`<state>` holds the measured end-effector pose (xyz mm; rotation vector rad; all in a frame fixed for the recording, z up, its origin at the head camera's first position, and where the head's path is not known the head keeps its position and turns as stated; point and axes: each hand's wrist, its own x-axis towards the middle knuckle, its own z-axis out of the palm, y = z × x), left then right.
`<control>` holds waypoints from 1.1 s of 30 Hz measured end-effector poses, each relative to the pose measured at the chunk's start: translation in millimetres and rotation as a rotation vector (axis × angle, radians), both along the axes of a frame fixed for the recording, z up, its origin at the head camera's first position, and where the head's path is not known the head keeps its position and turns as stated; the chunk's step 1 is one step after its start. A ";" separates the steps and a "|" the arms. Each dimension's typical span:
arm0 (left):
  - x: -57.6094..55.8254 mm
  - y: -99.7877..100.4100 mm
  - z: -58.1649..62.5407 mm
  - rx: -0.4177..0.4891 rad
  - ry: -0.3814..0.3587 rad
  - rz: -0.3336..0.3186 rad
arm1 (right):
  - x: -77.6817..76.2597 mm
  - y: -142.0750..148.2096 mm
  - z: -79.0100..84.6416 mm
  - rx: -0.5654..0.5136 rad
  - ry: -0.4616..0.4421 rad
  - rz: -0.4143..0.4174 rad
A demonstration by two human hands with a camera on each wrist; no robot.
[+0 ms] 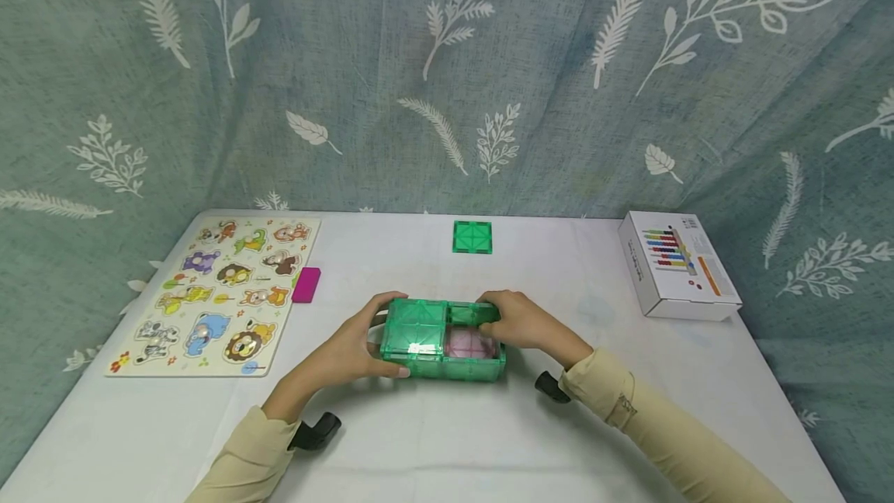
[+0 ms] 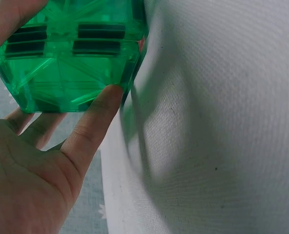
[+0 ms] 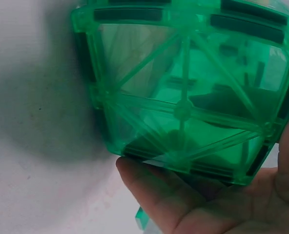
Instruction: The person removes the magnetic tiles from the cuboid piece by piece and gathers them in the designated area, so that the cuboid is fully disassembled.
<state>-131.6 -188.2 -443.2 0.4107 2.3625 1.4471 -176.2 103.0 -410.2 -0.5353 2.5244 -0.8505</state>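
A box built of clear green magnetic tiles (image 1: 440, 367) sits in front of me on the table. Its left half is roofed by a tile (image 1: 416, 326); the right half is uncovered and shows a pink piece (image 1: 469, 344) inside. My left hand (image 1: 354, 345) grips the box's left end, thumb along the front and fingers round the back. In the left wrist view that end panel (image 2: 61, 83) faces the palm. My right hand (image 1: 520, 320) pinches the back wall near the right corner, its thumb over the opening. The right wrist view shows the right end panel (image 3: 183, 107) close up.
Behind the box, a loose green tile (image 1: 472, 237) lies flat. An animal puzzle board (image 1: 216, 286) is at the left, with a magenta block (image 1: 306, 286) by its right edge. A white box with a printed picture (image 1: 677, 266) stands at the right, before the patterned curtain (image 1: 391, 76).
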 end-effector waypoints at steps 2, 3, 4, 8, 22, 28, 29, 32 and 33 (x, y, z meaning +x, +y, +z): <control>0.1 -0.1 0.0 -0.003 0.001 -0.001 | -0.6 0.6 -1.7 -0.002 -0.003 -0.006; 0.2 -0.2 0.1 -0.004 0.001 -0.002 | -0.9 0.9 -2.4 -0.004 -0.005 -0.008; 0.3 -0.3 0.2 -0.004 0.002 -0.003 | -1.1 1.2 -3.2 -0.005 -0.005 -0.010; 0.4 -0.3 0.5 -0.003 0.005 -0.006 | -1.2 2.2 -4.5 -0.006 -0.005 -0.014; 1.1 0.3 1.3 0.009 0.000 -0.007 | -0.2 6.6 -8.6 -0.052 0.007 -0.029; 1.5 0.0 1.3 0.008 0.003 -0.006 | -1.0 7.8 -10.2 -0.060 0.009 -0.028; 1.4 0.0 1.2 0.007 0.003 -0.006 | -1.2 8.1 -10.7 -0.062 0.010 -0.026; 1.0 0.1 0.8 0.009 0.002 -0.008 | -1.6 9.2 -11.3 -0.065 0.012 -0.023; 0.9 0.1 0.5 0.009 0.002 -0.009 | -1.6 9.5 -11.3 -0.066 0.013 -0.022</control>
